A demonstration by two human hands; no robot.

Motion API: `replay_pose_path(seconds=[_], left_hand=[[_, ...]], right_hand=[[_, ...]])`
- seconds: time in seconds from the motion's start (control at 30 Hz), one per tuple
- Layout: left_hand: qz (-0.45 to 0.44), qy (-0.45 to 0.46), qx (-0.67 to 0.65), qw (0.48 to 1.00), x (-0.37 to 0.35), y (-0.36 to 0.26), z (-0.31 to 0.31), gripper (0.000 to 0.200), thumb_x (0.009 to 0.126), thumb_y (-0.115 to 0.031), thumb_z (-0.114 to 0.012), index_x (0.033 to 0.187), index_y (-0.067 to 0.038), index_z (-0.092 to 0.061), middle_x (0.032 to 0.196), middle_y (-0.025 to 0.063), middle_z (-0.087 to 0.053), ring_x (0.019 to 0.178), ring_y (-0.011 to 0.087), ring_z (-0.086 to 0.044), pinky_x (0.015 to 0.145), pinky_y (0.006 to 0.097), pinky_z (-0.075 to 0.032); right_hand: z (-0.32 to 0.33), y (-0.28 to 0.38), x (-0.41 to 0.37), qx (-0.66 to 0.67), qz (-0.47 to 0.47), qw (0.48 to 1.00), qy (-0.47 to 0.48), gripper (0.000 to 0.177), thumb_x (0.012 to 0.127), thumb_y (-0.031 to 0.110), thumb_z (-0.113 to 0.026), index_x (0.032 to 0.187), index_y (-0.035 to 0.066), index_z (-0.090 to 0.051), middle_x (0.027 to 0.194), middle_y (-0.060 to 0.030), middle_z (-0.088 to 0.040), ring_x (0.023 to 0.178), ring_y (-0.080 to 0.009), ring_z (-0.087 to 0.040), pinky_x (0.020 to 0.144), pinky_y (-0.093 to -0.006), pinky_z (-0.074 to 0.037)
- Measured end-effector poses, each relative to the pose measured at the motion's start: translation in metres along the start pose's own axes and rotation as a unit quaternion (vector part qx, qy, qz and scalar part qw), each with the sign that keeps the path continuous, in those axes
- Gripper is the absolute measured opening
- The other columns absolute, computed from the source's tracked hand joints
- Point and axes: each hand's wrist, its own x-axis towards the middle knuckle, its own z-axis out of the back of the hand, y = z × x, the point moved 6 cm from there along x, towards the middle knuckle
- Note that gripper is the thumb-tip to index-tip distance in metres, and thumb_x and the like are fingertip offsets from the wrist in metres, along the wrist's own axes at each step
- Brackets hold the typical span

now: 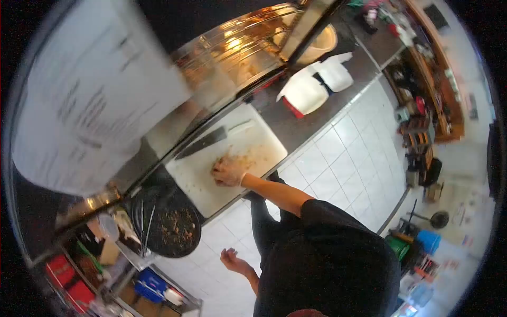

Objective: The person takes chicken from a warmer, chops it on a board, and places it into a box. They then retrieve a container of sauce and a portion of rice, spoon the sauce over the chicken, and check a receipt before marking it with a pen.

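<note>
My right hand (228,173), in a thin clear glove, presses down on chopped food (245,160) on a white cutting board (198,193). Its fingers are curled round some of the pieces; what lies under the palm is hidden. Just beyond it, a wide-bladed knife (203,142) with a pale handle lies on the board. Away from the counter, my left hand (235,262) hangs over the tiled floor, its fingers loosely bent and apart, with nothing visible in it.
Left of the board stands a round black pan (177,232) with chopped bits and tongs. White containers (311,90) sit on the dark counter to the right. A lit glass case (232,45) and a hanging paper sheet (95,100) border the far side. A metal rack (193,306) stands lower left.
</note>
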Motion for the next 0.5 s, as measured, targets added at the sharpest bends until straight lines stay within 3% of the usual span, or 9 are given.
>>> replay_pose_path(seconds=[0.03,0.1,0.2,0.27,0.3,0.37,0.4,0.43,0.5], left_hand=[[-0.013,0.015,-0.002,1.000,0.004,-0.008,-0.004,0.024,0.093,-0.005,-0.052,0.114,0.005,-0.054,0.092,0.0126,-0.062,0.078,0.0195,-0.059,0.067,0.0306,-0.051],[-0.045,0.012,0.005,0.999,0.011,-0.024,-0.013,0.024,0.093,-0.008,-0.051,0.114,0.005,-0.054,0.090,0.0122,-0.061,0.077,0.0202,-0.059,0.067,0.0311,-0.050],[-0.055,0.020,-0.003,0.998,0.023,-0.044,-0.030,0.025,0.094,-0.010,-0.050,0.114,0.004,-0.055,0.090,0.0125,-0.061,0.076,0.0205,-0.059,0.067,0.0324,-0.051],[-0.047,0.006,-0.001,0.999,0.024,-0.049,-0.041,0.025,0.095,-0.012,-0.049,0.114,0.004,-0.055,0.088,0.0122,-0.062,0.074,0.0196,-0.058,0.065,0.0319,-0.051],[-0.050,0.005,-0.001,0.999,0.024,-0.053,-0.048,0.025,0.095,-0.012,-0.049,0.114,0.004,-0.055,0.088,0.0122,-0.062,0.074,0.0196,-0.058,0.065,0.0319,-0.051],[-0.033,-0.020,-0.015,0.999,0.018,-0.057,-0.067,0.024,0.096,-0.012,-0.049,0.113,0.003,-0.056,0.086,0.0117,-0.062,0.071,0.0188,-0.058,0.062,0.0296,-0.051],[-0.061,-0.010,-0.014,0.998,0.020,-0.048,-0.074,0.021,0.096,-0.011,-0.050,0.111,0.003,-0.057,0.086,0.0108,-0.062,0.070,0.0174,-0.059,0.059,0.0271,-0.051],[-0.057,-0.029,-0.017,0.998,0.021,-0.048,-0.085,0.021,0.096,-0.011,-0.050,0.111,0.003,-0.057,0.086,0.0108,-0.062,0.070,0.0174,-0.059,0.059,0.0271,-0.051],[-0.076,-0.010,-0.037,0.996,0.008,-0.059,-0.121,0.019,0.095,-0.009,-0.052,0.109,0.002,-0.058,0.086,0.0090,-0.062,0.073,0.0158,-0.060,0.061,0.0266,-0.051]], right_hand=[[-0.002,-0.004,0.004,-0.011,-0.010,1.000,-0.013,0.030,0.070,0.035,-0.070,0.089,0.015,-0.060,0.096,-0.0070,-0.053,0.088,-0.0315,-0.056,0.080,-0.0480,-0.046],[-0.025,-0.026,0.008,0.102,-0.108,0.974,0.170,0.031,0.078,0.042,-0.063,0.096,0.016,-0.063,0.103,-0.0081,-0.056,0.089,-0.0299,-0.060,0.080,-0.0469,-0.049],[0.030,-0.065,0.002,0.270,-0.144,0.952,0.029,0.027,0.076,0.036,-0.063,0.091,0.013,-0.062,0.093,-0.0091,-0.060,0.082,-0.0288,-0.061,0.076,-0.0434,-0.050],[0.133,-0.101,-0.015,0.274,-0.196,0.941,-0.019,0.024,0.074,0.031,-0.064,0.084,0.010,-0.061,0.084,-0.0083,-0.061,0.082,-0.0294,-0.060,0.071,-0.0425,-0.050],[0.182,-0.131,-0.023,0.199,-0.215,0.955,0.044,0.022,0.074,0.030,-0.065,0.078,0.009,-0.061,0.080,-0.0080,-0.062,0.080,-0.0277,-0.061,0.068,-0.0414,-0.051],[0.263,-0.200,-0.067,0.026,-0.161,0.981,-0.102,0.022,0.076,0.032,-0.062,0.073,0.010,-0.061,0.075,-0.0091,-0.062,0.074,-0.0260,-0.062,0.065,-0.0382,-0.052],[0.268,-0.276,-0.118,0.039,-0.407,0.897,-0.168,0.021,0.078,0.030,-0.061,0.074,0.010,-0.062,0.077,-0.0096,-0.064,0.069,-0.0282,-0.063,0.062,-0.0392,-0.051],[0.287,-0.332,-0.146,-0.073,-0.395,0.892,-0.206,0.019,0.079,0.028,-0.060,0.075,0.010,-0.065,0.076,-0.0113,-0.065,0.064,-0.0306,-0.062,0.058,-0.0402,-0.049],[0.344,-0.403,-0.168,-0.129,-0.514,0.835,-0.149,0.016,0.078,0.024,-0.060,0.077,0.009,-0.067,0.072,-0.0145,-0.066,0.064,-0.0320,-0.064,0.061,-0.0443,-0.050]])
